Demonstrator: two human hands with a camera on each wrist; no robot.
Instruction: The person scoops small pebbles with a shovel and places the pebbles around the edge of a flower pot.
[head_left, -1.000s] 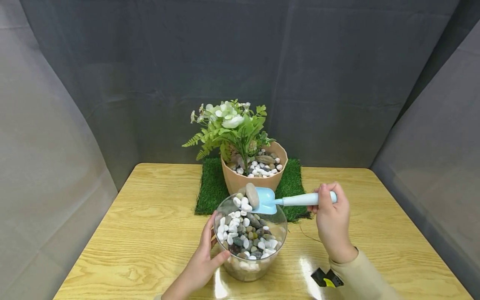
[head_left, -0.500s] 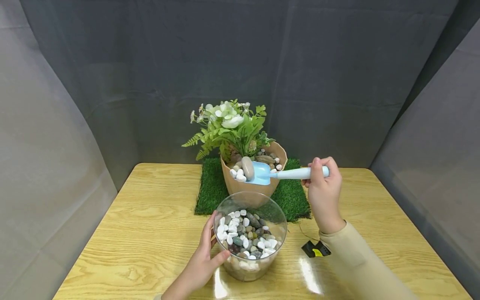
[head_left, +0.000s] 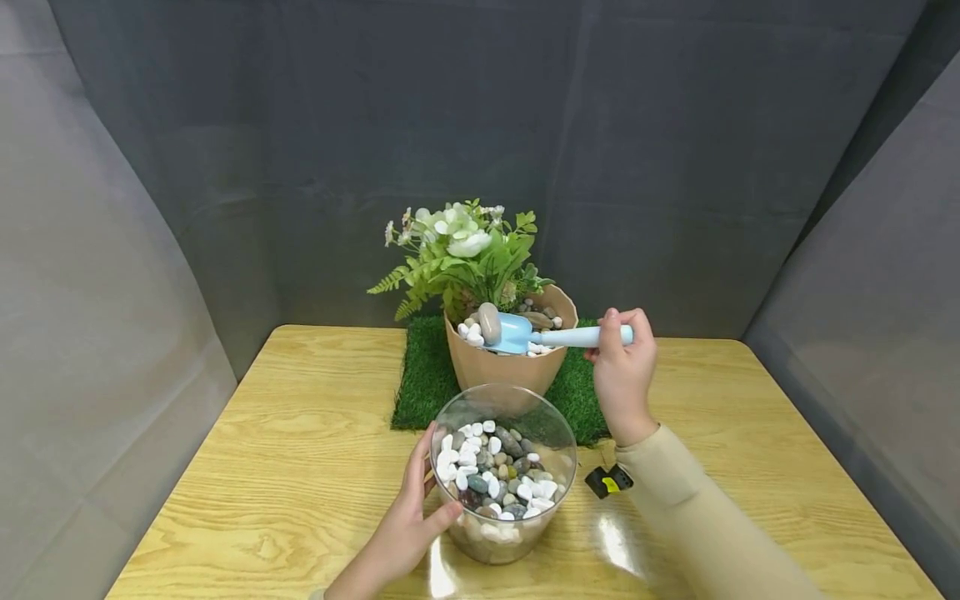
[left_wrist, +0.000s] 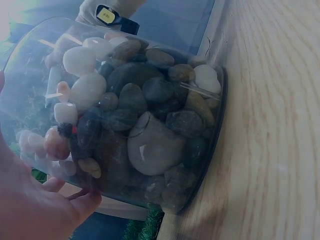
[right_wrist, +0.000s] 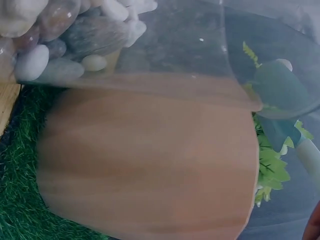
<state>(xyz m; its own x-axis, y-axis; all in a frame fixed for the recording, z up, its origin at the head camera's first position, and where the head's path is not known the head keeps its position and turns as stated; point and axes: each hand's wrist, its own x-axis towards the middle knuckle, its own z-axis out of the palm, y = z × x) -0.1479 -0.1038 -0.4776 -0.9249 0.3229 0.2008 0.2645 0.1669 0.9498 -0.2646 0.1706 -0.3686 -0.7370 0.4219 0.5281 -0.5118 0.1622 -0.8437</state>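
Note:
My right hand (head_left: 626, 367) grips the handle end of a light blue garden trowel (head_left: 515, 332) in the head view. On its blade lie a big smooth tan stone (head_left: 490, 323) and white pebbles (head_left: 471, 335), over the rim of a peach flowerpot (head_left: 498, 367). In that pot stands a plant (head_left: 480, 250) with white flowers, and pebbles cover its base. My left hand (head_left: 405, 521) holds the near left side of a clear round container (head_left: 498, 550), thumb at the rim. White, grey and brown pebbles (left_wrist: 135, 95) partly fill it, as the left wrist view shows through its wall.
The flowerpot stands on a square of artificial grass (head_left: 427, 392) at the back of the wooden table (head_left: 300, 433). A small black and yellow device (head_left: 609, 481) shows beside the right sleeve. Grey cloth (head_left: 675, 167) surrounds the table's back and sides.
My right hand has carried the loaded trowel up and away from over the clear container to the flowerpot, then slightly farther left. The left hand has stayed on the container.

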